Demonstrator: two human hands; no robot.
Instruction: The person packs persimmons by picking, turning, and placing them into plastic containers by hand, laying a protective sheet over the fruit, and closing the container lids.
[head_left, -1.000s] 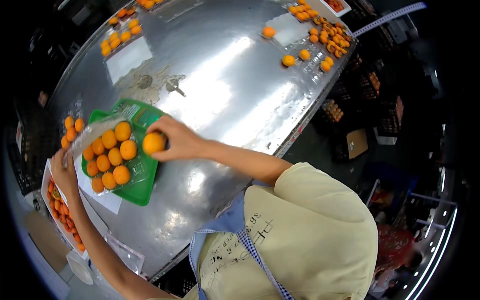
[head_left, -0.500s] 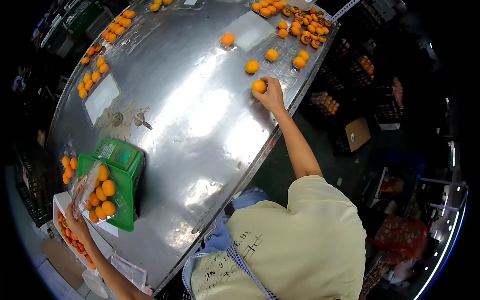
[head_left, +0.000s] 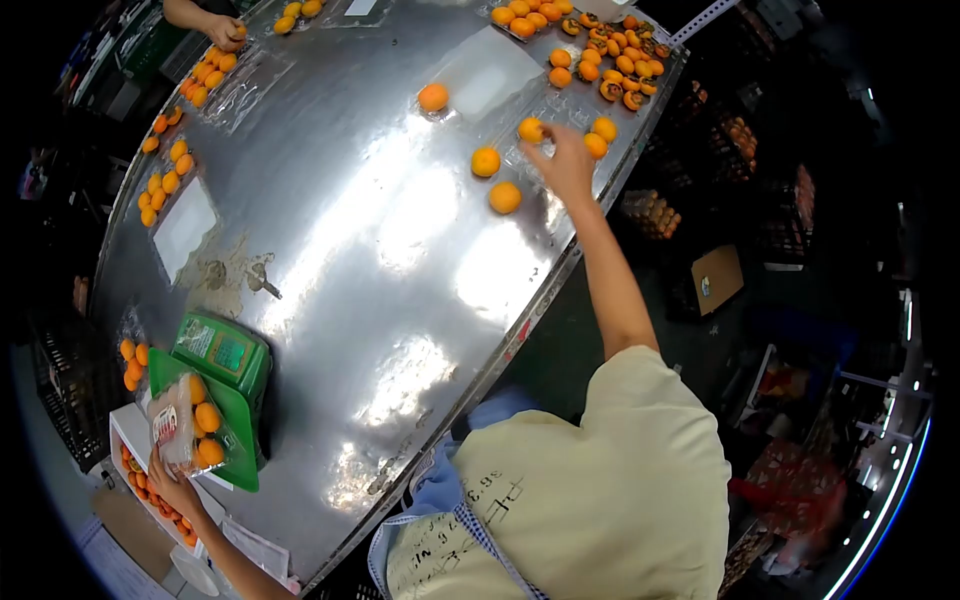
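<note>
My right hand (head_left: 567,165) reaches over the far right of the metal table, thumb and fingers around an orange fruit (head_left: 531,130). Two loose fruits (head_left: 505,197) lie just left of it. On the lower left, my left hand (head_left: 175,488) touches the near edge of a clear plastic pack (head_left: 172,425) of orange fruits. Its fingers are partly hidden, so its grip is unclear. The pack, its labelled lid folded over part of the fruit, rests on the tray of a green scale (head_left: 222,352).
Another person's hand (head_left: 226,32) is at fruit packs at the upper left. More fruit (head_left: 625,62) is heaped at the far right corner. A white box (head_left: 128,425) of fruit stands lower left. Dark crates (head_left: 775,220) are beyond the metal table's edge (head_left: 480,385).
My right hand set one fruit on the table and moved back to another. The lid over the pack came down, with my left hand beside it. Another person's hand appeared at upper left.
</note>
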